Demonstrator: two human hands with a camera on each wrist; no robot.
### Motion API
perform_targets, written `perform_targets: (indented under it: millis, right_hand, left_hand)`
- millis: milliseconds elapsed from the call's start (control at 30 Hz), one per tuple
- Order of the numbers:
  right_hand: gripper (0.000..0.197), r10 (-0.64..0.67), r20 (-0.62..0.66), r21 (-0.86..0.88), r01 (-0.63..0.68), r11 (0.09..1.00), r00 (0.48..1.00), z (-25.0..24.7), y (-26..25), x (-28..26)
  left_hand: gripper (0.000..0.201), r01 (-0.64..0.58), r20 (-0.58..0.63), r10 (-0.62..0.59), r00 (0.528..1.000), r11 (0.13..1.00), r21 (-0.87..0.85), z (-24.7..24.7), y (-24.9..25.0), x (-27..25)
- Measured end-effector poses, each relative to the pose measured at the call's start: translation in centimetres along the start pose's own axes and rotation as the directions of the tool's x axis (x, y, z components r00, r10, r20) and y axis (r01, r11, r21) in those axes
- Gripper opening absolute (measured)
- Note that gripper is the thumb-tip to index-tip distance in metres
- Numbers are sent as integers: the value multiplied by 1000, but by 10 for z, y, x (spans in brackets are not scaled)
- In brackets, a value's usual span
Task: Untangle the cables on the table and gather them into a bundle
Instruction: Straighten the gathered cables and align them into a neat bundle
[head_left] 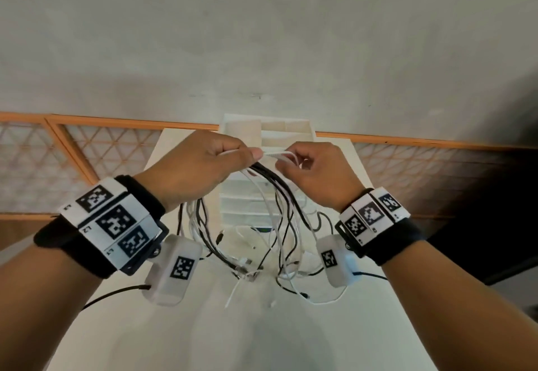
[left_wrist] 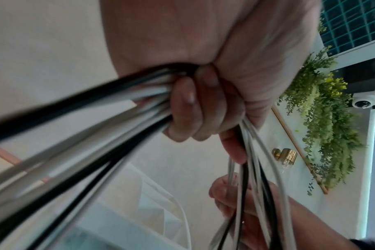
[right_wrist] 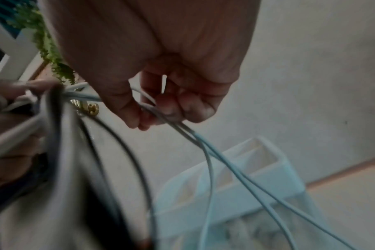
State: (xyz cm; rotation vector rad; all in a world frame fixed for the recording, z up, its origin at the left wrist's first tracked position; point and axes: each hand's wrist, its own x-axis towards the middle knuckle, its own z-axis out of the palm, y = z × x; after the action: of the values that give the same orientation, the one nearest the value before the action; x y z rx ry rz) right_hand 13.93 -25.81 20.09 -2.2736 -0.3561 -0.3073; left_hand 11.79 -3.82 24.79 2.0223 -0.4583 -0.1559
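Observation:
Several black and white cables (head_left: pixel 279 195) hang in loops above the white table (head_left: pixel 203 335). My left hand (head_left: pixel 203 163) is raised over the table, fingers curled tight round the gathered cable bundle (left_wrist: pixel 118 94). Just to its right, my right hand (head_left: pixel 314 172) pinches a white cable (head_left: pixel 279 155) between thumb and fingers. In the right wrist view that white cable (right_wrist: pixel 203 140) runs doubled out of the pinch and down. Loose plug ends (head_left: pixel 247 271) dangle low over the table.
A white slatted rack (head_left: pixel 270 137) stands on the table just behind both hands. Behind it runs an orange-framed lattice panel (head_left: pixel 110 152) against the grey wall. Green hanging foliage (left_wrist: pixel 323 128) and a brass wall fitting (left_wrist: pixel 287 155) show in the left wrist view.

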Motion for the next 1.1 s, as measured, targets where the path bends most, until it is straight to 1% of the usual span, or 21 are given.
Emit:
perform_targets:
  millis: [67, 167, 233, 300, 367, 400, 433, 500, 533, 567, 633, 667, 700, 733, 767, 800, 833, 867, 967, 1033, 1100]
  right_hand:
    - [12, 30, -25, -162, -33, 986, 999, -7, 13, 0]
    - [21, 247, 20, -418, -217, 882, 969, -11, 55, -11]
    - [31, 391, 59, -521, -306, 797, 918, -7, 88, -26]
    - [24, 540, 103, -537, -410, 737, 836, -1, 113, -40]
    - [27, 636, 82, -531, -506, 679, 767, -1, 126, -51]
    - [30, 649, 42, -527, -535, 660, 760, -4, 131, -54]
    - [29, 635, -27, -500, -560, 660, 772, -9, 132, -53]
    - [14, 557, -223, -312, -600, 737, 800, -23, 131, -50]
    - [14, 525, -284, -230, -589, 775, 802, -28, 131, -48]
    - [33, 529, -265, -206, -583, 786, 806, -32, 129, -46]
    - [75, 580, -92, -312, -577, 755, 809, -32, 120, -44]
    - [84, 576, -57, -357, -555, 751, 816, -30, 112, -44]
    - [83, 521, -89, -361, -515, 778, 849, -28, 99, -43]
    - [74, 409, -159, -308, -438, 844, 899, -24, 84, -43]
    - [60, 272, -207, -222, -316, 922, 940, -20, 66, -42]
    - [46, 170, -190, -115, -194, 974, 967, -14, 46, -41]
    - [37, 114, -98, 25, -112, 993, 989, -7, 32, -39]
    - [35, 87, 33, 181, -91, 979, 996, 2, 19, -37]
    - [29, 95, 290, 458, -225, 860, 952, 16, 6, -41]
    - [21, 91, 412, 487, -304, 819, 906, 18, 11, -49]
    - [13, 128, 468, 384, -332, 861, 874, 21, 20, -57]
  left_hand:
    - [47, 19, -77, -20, 997, 1000, -17, -5, 2, -3]
    - [48, -13, -223, -12, 975, 994, -108, -21, 3, -2]
    - [52, -41, -274, 8, 962, 992, -116, -31, 3, -2]
    - [54, -51, -327, -8, 945, 984, -171, -39, 0, 0]
    - [52, -48, -363, -35, 931, 975, -217, -42, -3, 4]
    - [52, -36, -359, -43, 932, 977, -208, -41, -5, 5]
    - [50, -16, -345, -52, 937, 982, -190, -39, -9, 6]
    - [47, 30, -323, -83, 943, 986, -166, -30, -15, 8]
    - [47, 48, -325, -100, 941, 985, -163, -23, -17, 9]
    - [50, 64, -329, -114, 937, 985, -158, -16, -20, 9]
    - [56, 75, -341, -118, 933, 988, -138, -2, -21, 11]
    - [58, 70, -342, -113, 933, 988, -137, 4, -20, 11]
    - [58, 60, -337, -105, 936, 988, -141, 9, -18, 12]
    - [57, 45, -331, -91, 939, 988, -146, 14, -16, 13]
    - [55, 28, -325, -77, 943, 988, -151, 18, -14, 14]
    - [54, 14, -315, -64, 947, 987, -159, 22, -11, 15]
    - [54, 3, -305, -57, 951, 985, -173, 25, -8, 17]
    - [55, -11, -303, -49, 952, 982, -190, 27, -4, 19]
    - [58, -62, -343, -17, 939, 974, -219, 31, 2, 23]
    - [59, -91, -376, 4, 927, 972, -215, 30, 3, 24]
    - [58, -94, -395, 1, 919, 972, -217, 27, 3, 24]
